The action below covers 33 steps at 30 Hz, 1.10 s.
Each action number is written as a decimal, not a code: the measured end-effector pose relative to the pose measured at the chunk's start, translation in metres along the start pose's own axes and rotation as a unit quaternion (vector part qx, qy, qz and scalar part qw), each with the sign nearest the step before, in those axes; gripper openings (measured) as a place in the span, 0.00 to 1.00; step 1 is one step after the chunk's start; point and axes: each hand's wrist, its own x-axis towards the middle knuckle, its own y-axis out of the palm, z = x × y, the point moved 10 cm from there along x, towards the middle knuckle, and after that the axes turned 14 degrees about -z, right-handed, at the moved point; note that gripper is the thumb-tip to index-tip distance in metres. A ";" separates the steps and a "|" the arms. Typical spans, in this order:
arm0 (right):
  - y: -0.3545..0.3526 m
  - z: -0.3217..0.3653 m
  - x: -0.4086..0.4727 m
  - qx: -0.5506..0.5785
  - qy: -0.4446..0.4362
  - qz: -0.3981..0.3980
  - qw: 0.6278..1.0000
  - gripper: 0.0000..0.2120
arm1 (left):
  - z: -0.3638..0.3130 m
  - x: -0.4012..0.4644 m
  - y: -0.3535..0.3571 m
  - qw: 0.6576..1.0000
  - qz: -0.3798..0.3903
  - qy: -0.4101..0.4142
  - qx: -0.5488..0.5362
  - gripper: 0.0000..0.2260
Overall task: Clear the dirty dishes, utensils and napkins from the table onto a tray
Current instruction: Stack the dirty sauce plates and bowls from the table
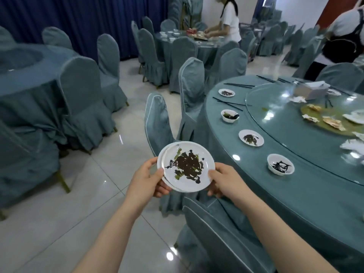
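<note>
A small stack of white plates [186,166], the top one smeared with dark sauce and green bits, is held over the floor beside the table. My left hand [150,178] grips its left rim, thumb on top. My right hand [221,179] holds the right rim. On the round teal table [295,186] stand a dirty plate [251,137], a far dirty plate [226,93], a bowl with a spoon [229,115] and a stained bowl [280,164]. Black chopsticks [228,103] lie near the far edge. Crumpled napkins [352,144] lie on the glass turntable [285,115].
Teal-covered chairs [157,119] stand between me and the table, one right below my arms [216,233]. A tissue box [311,89] sits on the turntable. Two people work at the back, one at another table [230,22]. Tiled floor [98,194] lies to the left.
</note>
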 end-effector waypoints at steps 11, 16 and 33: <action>0.072 0.044 0.120 0.045 -0.022 -0.004 0.999 0.09 | -0.004 0.137 -0.019 0.998 0.038 -0.033 0.032 0.12; 0.092 0.076 0.186 0.099 -0.030 -0.042 0.994 0.08 | -0.038 0.220 -0.020 0.998 0.028 -0.006 0.053 0.14; 0.058 0.100 0.287 0.190 0.078 -0.264 0.942 0.08 | -0.107 0.429 0.063 0.974 0.206 0.076 0.049 0.14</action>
